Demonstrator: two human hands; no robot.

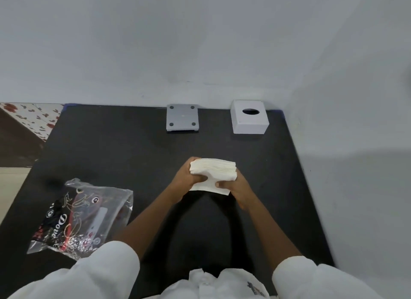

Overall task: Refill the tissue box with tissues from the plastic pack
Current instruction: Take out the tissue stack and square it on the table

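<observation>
A thick stack of white tissues (213, 168) is held above the middle of the black table (111, 147). My left hand (188, 179) grips its left side and my right hand (236, 187) grips its lower right corner. The white cube tissue box (249, 120), with an oval hole on top, stands at the far right against the wall, well apart from my hands. The clear plastic pack (86, 216), printed in black and red, lies flat and looks empty at the near left.
A grey square plate with four round feet (182, 118), possibly the box's base, lies at the back centre. White walls close the table at the back and the right. A patterned cloth (33, 118) shows beyond the table's left edge.
</observation>
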